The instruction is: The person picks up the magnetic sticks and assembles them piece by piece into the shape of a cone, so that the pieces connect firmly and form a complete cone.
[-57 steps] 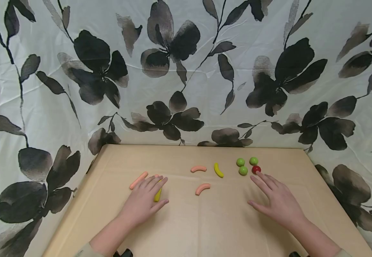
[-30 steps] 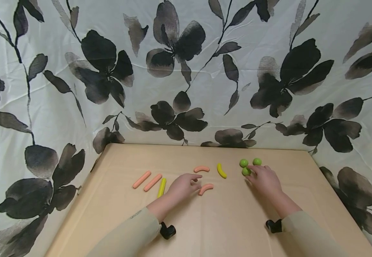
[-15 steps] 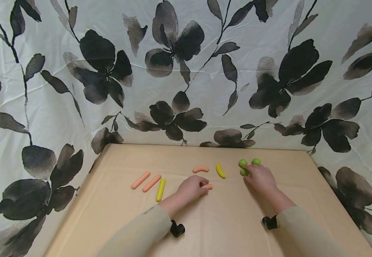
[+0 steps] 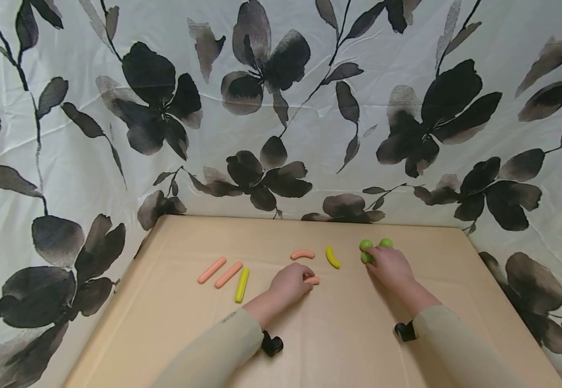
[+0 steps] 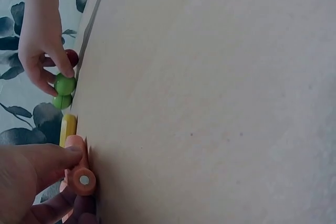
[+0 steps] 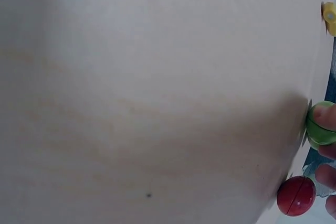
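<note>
Fabric printed with dark flowers (image 4: 281, 108) is being seen hung behind a tan worktop (image 4: 339, 345), on which small toy pieces are being kept in a loose row. The left hand (image 4: 290, 284) is being held curled over a curved orange sausage (image 4: 312, 281) near the middle of the worktop, thumb and fingers pinching it. The right hand (image 4: 388, 266) is being held bent over a cluster of green balls (image 4: 366, 246) to the right, fingertips pinching one green ball; a red ball (image 6: 296, 195) is probably being touched beside it, though this is poorly shown. Two straight orange sticks (image 4: 220, 272) and a yellow stick (image 4: 242, 285) are being left at the left, with another curved orange piece (image 4: 302, 254) and a yellow banana (image 4: 332, 257) between the hands.
</note>
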The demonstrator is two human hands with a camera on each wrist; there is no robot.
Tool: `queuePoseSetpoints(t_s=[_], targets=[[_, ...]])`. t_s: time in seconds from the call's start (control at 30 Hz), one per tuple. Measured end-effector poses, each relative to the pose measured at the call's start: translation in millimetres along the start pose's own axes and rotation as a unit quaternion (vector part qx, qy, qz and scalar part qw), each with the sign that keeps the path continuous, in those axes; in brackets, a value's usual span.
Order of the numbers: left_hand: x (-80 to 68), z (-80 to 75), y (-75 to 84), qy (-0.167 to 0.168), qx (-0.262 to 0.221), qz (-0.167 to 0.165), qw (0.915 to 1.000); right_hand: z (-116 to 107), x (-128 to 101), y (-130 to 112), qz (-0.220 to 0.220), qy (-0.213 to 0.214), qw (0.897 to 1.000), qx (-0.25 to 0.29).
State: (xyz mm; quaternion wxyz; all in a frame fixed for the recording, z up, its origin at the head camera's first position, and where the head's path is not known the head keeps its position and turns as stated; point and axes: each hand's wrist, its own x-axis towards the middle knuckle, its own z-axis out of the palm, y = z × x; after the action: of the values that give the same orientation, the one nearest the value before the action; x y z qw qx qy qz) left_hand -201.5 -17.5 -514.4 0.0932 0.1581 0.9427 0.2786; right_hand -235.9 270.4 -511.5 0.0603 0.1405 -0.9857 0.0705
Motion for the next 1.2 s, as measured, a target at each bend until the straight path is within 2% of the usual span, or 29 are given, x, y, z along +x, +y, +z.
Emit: queuePoseSetpoints(t_s=[0.27, 0.4, 0.53, 0.8, 0.97, 1.2], targets=[[-2.6, -3.7, -2.7, 0.002, -0.028, -0.015, 0.9995, 1, -5, -5, -0.003, 0.016, 1.0, 0.013], [-3.5, -5.7, -6.2, 0.002, -0.039, -0.025, 0.9989, -2, -11, -12, 0.011, 0.014, 0.999, 0.038], [-5.4, -8.2, -8.8, -0.001, -0.05, -0.033, 0.9982, -5, -18, -26, 0.025, -0.006, 0.997, 0.066], [-10.2, -11.4, -12.6, 0.007, -0.051, -0.031, 0.9982, -6, -27, -69, 0.021, -0.059, 0.994, 0.094], [-14.4, -14.2, -12.3, 0.007, -0.049, -0.027, 0.9984, -1, -26, -94, -0.004, -0.083, 0.992, 0.095], [-20.5, -14.3, -12.0, 0.011, -0.058, -0.025, 0.998, 6, -22, -117, -0.055, -0.086, 0.991, 0.091]])
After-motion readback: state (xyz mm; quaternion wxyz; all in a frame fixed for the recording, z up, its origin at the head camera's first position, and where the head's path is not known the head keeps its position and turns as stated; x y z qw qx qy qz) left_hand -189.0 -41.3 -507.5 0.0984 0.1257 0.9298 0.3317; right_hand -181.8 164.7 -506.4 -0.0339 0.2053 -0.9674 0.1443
